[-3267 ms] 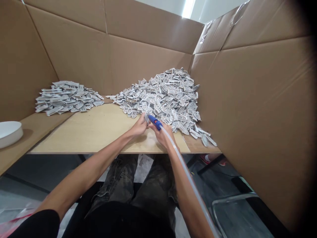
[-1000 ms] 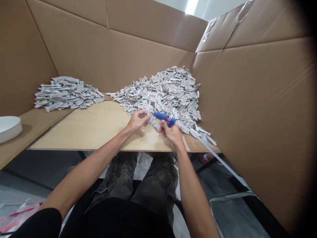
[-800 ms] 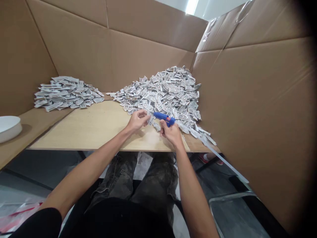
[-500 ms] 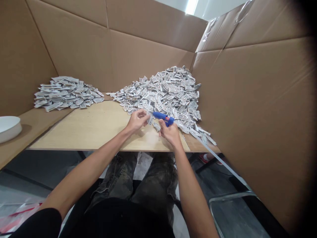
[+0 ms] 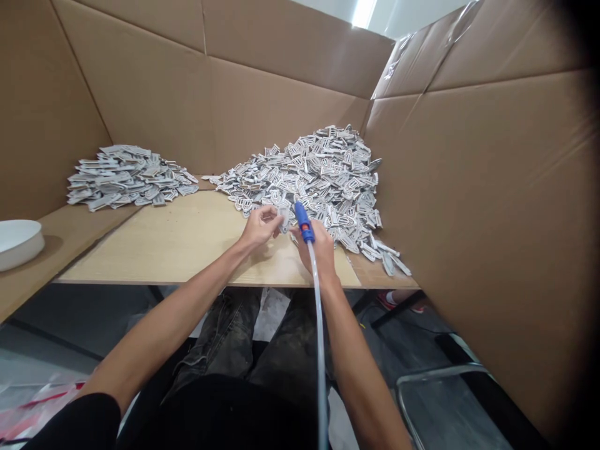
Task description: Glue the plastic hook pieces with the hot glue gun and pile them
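My left hand (image 5: 261,226) pinches a small pale grey flat piece (image 5: 283,219) between thumb and fingers, a little above the board. My right hand (image 5: 319,247) is wrapped around a blue air gun (image 5: 304,220) with an orange part on it. A translucent hose (image 5: 317,312) runs from the gun's rear down towards my body. The gun's tip points away from me, just right of the held piece. My right thumb or fingertip reaches near that piece; whether it touches, I cannot tell. Another flat piece lies beneath my right hand, mostly hidden.
A large heap of slotted grey pieces (image 5: 309,169) rises behind my hands. A smaller pile (image 5: 126,178) lies at the left back. A white bowl (image 5: 19,245) stands at the left edge. Tall cardboard walls (image 5: 469,187) surround the wooden board (image 5: 154,244).
My right hand has turned the air gun from pointing left at the piece to pointing forward. Its hose has swung from the right to hang in front of me. My left hand stays put.
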Demonstrator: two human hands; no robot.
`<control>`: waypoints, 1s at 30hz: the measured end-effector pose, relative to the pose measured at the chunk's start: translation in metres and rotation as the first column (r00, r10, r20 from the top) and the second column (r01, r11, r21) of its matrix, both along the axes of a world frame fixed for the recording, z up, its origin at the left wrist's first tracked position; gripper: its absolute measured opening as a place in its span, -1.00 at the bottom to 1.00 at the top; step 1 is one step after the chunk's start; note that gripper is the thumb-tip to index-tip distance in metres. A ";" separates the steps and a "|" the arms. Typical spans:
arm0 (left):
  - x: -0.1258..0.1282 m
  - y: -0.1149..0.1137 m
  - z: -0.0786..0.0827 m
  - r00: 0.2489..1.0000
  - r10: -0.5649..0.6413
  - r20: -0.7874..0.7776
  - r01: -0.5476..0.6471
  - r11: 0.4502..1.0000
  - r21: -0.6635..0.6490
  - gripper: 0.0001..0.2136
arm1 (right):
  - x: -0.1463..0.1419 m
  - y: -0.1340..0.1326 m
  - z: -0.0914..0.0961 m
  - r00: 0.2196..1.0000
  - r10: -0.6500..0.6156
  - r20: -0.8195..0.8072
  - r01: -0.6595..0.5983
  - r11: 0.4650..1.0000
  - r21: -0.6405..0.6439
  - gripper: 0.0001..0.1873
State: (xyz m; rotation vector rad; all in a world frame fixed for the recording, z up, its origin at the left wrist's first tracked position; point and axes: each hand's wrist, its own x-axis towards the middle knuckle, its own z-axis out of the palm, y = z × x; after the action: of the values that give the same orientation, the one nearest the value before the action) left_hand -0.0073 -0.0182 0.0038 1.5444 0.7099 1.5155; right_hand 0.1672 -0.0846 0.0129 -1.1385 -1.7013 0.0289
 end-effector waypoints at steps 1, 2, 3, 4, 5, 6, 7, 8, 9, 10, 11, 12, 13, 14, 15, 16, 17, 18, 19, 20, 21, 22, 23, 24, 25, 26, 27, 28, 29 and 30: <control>0.001 0.000 0.000 1.000 -0.020 0.012 0.020 0.999 -0.032 -0.68 | -0.001 0.000 0.000 0.997 -0.031 -0.072 0.030 1.000 -0.005 -0.54; 0.001 0.000 0.000 0.999 -0.044 0.027 0.046 0.996 -0.070 -0.67 | -0.001 0.000 0.000 0.987 -0.048 -0.151 0.044 0.999 -0.027 -0.55; 0.002 0.001 0.000 0.997 -0.070 0.042 0.074 0.991 -0.107 -0.66 | -0.001 0.000 0.000 0.973 -0.051 -0.225 0.040 0.998 -0.055 -0.57; 0.003 0.001 0.000 0.994 -0.095 0.056 0.102 0.985 -0.137 -0.64 | -0.001 0.001 0.000 0.956 -0.043 -0.289 0.020 0.996 -0.082 -0.59; 0.003 0.001 0.000 0.991 -0.119 0.063 0.127 0.979 -0.159 -0.64 | -0.001 0.002 0.000 0.940 -0.026 -0.341 -0.009 0.995 -0.103 -0.62; 0.004 0.001 0.000 0.988 -0.142 0.063 0.151 0.973 -0.173 -0.64 | 0.000 0.004 0.000 0.925 -0.006 -0.379 -0.041 0.992 -0.117 -0.65; 0.004 0.000 0.000 0.985 -0.166 0.056 0.173 0.968 -0.179 -0.64 | 0.000 0.006 0.000 0.915 0.016 -0.404 -0.073 0.989 -0.128 -0.68; 0.005 0.000 -0.001 0.981 -0.190 0.043 0.194 0.964 -0.182 -0.65 | 0.000 0.007 0.000 0.908 0.038 -0.418 -0.105 0.984 -0.141 -0.70; 0.005 -0.001 -0.001 0.976 -0.215 0.025 0.216 0.959 -0.185 -0.66 | 0.000 0.009 -0.001 0.904 0.057 -0.423 -0.134 0.979 -0.156 -0.72; 0.006 -0.001 -0.001 0.971 -0.239 0.008 0.236 0.953 -0.190 -0.66 | 0.000 0.010 -0.001 0.904 0.071 -0.421 -0.156 0.973 -0.172 -0.73; 0.006 -0.002 -0.001 0.966 -0.259 -0.006 0.253 0.948 -0.193 -0.66 | -0.001 0.011 -0.001 0.906 0.078 -0.415 -0.169 0.968 -0.187 -0.73; 0.006 -0.003 -0.001 0.962 -0.274 -0.017 0.265 0.945 -0.192 -0.66 | -0.001 0.011 -0.001 0.909 0.082 -0.409 -0.176 0.964 -0.198 -0.73; 0.007 -0.004 -0.001 0.959 -0.283 -0.027 0.273 0.944 -0.187 -0.67 | -0.001 0.011 -0.001 0.910 0.083 -0.406 -0.181 0.961 -0.208 -0.73; 0.006 -0.005 -0.001 0.956 -0.290 -0.038 0.280 0.943 -0.179 -0.67 | -0.001 0.011 -0.001 0.909 0.085 -0.408 -0.186 0.958 -0.216 -0.73; 0.006 -0.006 -0.001 0.953 -0.298 -0.053 0.286 0.943 -0.168 -0.67 | -0.001 0.011 -0.001 0.907 0.085 -0.413 -0.191 0.956 -0.222 -0.72; 0.006 -0.007 -0.001 0.948 -0.310 -0.076 0.295 0.943 -0.156 -0.68 | -0.001 0.011 -0.001 0.905 0.081 -0.418 -0.191 0.955 -0.228 -0.71; 0.005 -0.009 0.000 0.941 -0.322 -0.105 0.306 0.941 -0.146 -0.68 | -0.002 0.010 -0.001 0.904 0.069 -0.423 -0.184 0.954 -0.237 -0.69; 0.005 -0.010 0.000 0.933 -0.333 -0.134 0.315 0.939 -0.137 -0.68 | -0.002 0.010 0.000 0.903 0.049 -0.427 -0.170 0.953 -0.250 -0.67; 0.004 -0.011 0.000 0.927 -0.340 -0.160 0.322 0.938 -0.129 -0.68 | -0.002 0.009 0.000 0.902 0.024 -0.432 -0.151 0.953 -0.263 -0.64; 0.004 -0.012 -0.001 0.922 -0.345 -0.177 0.327 0.937 -0.121 -0.67 | -0.001 0.008 0.000 0.900 0.000 -0.436 -0.134 0.951 -0.277 -0.62; 0.004 -0.013 -0.001 0.919 -0.347 -0.187 0.331 0.937 -0.114 -0.67 | -0.001 0.007 0.001 0.898 -0.017 -0.440 -0.124 0.949 -0.289 -0.60; 0.004 -0.014 -0.001 0.919 -0.346 -0.188 0.331 0.937 -0.109 -0.66 | -0.001 0.006 0.002 0.898 -0.021 -0.440 -0.126 0.945 -0.303 -0.60; 0.005 -0.014 -0.001 0.921 -0.343 -0.183 0.328 0.939 -0.108 -0.66 | 0.000 0.005 0.002 0.900 -0.014 -0.436 -0.138 0.940 -0.314 -0.62; 0.005 -0.015 -0.001 0.924 -0.339 -0.177 0.324 0.940 -0.110 -0.66 | 0.001 0.005 0.003 0.903 0.004 -0.430 -0.158 0.933 -0.322 -0.65; 0.006 -0.015 -0.001 0.928 -0.332 -0.168 0.316 0.942 -0.115 -0.66 | 0.001 0.005 0.003 0.906 0.028 -0.423 -0.182 0.926 -0.330 -0.68; 0.007 -0.016 -0.001 0.934 -0.322 -0.157 0.306 0.944 -0.119 -0.66 | 0.002 0.006 0.002 0.906 0.053 -0.419 -0.208 0.919 -0.334 -0.71; 0.007 -0.016 0.000 0.938 -0.312 -0.147 0.296 0.947 -0.122 -0.67 | 0.003 0.007 0.002 0.904 0.073 -0.422 -0.229 0.916 -0.331 -0.73; 0.007 -0.017 0.000 0.941 -0.305 -0.145 0.289 0.950 -0.122 -0.67 | 0.003 0.008 0.001 0.899 0.086 -0.428 -0.242 0.914 -0.325 -0.73; 0.007 -0.017 0.001 0.941 -0.302 -0.153 0.286 0.951 -0.120 -0.66 | 0.003 0.009 -0.001 0.896 0.086 -0.436 -0.243 0.917 -0.317 -0.72; 0.007 -0.018 0.001 0.938 -0.303 -0.169 0.286 0.951 -0.116 -0.66 | 0.003 0.011 -0.002 0.895 0.074 -0.440 -0.230 0.922 -0.313 -0.70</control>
State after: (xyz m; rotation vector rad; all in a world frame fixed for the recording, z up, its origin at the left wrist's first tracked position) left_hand -0.0008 -0.0359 0.0051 1.6544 0.6082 1.1152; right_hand 0.1701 -0.0738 0.0111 -1.1525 -1.4178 0.6679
